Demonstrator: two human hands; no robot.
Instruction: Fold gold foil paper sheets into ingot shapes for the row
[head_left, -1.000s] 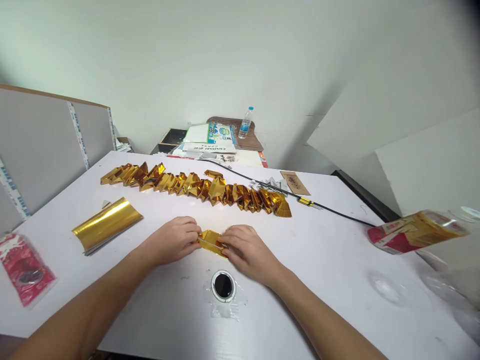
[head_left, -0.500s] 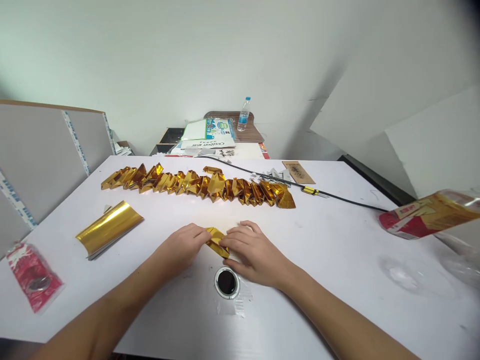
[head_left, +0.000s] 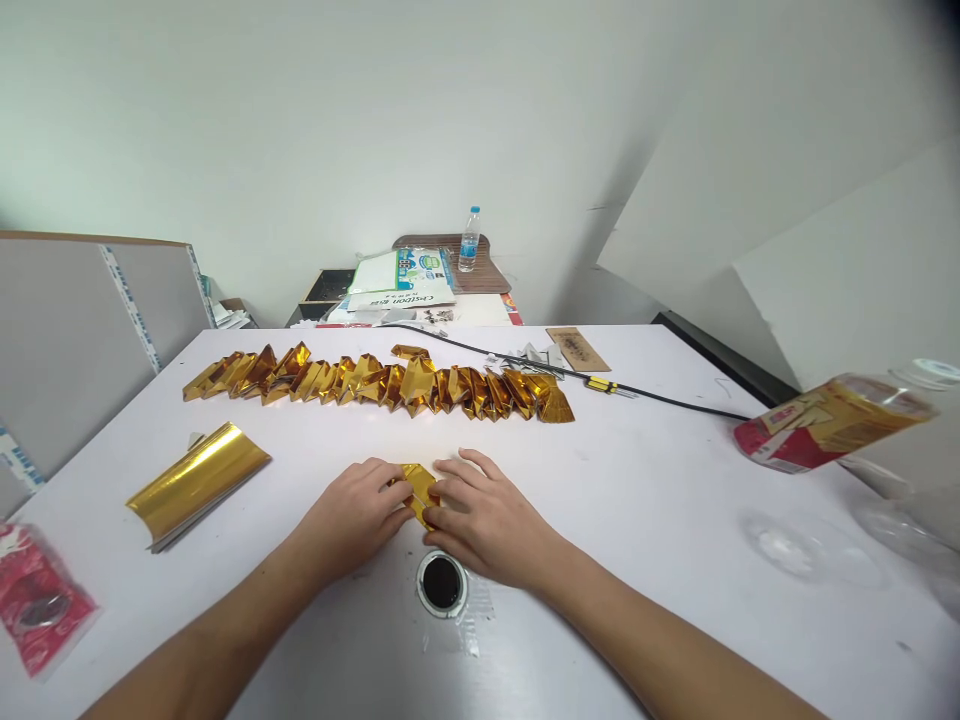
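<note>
Between my hands lies a small folded piece of gold foil paper [head_left: 420, 488] on the white table. My left hand [head_left: 361, 512] pinches its left side with bent fingers. On its right side, the fingers of my right hand [head_left: 480, 515] press and grip the paper. Just below it sits a round dark disc with a white rim [head_left: 442, 584], taped to the table. A long row of folded gold foil pieces [head_left: 360, 380] stretches across behind my hands. To the left rests a stack of gold foil sheets [head_left: 199, 480].
Left front holds a red plastic packet [head_left: 41, 600]. A black cable [head_left: 660, 396] runs to a tilted bottle [head_left: 832, 418] at the right. A brown card [head_left: 577, 349] lies at the back; a water bottle [head_left: 469, 240] stands beyond the white table [head_left: 637, 600].
The whole view has shifted, so things sit slightly lower and further left. My left fingers have curled more around the gold paper, and its visible shape has turned more upright.
</note>
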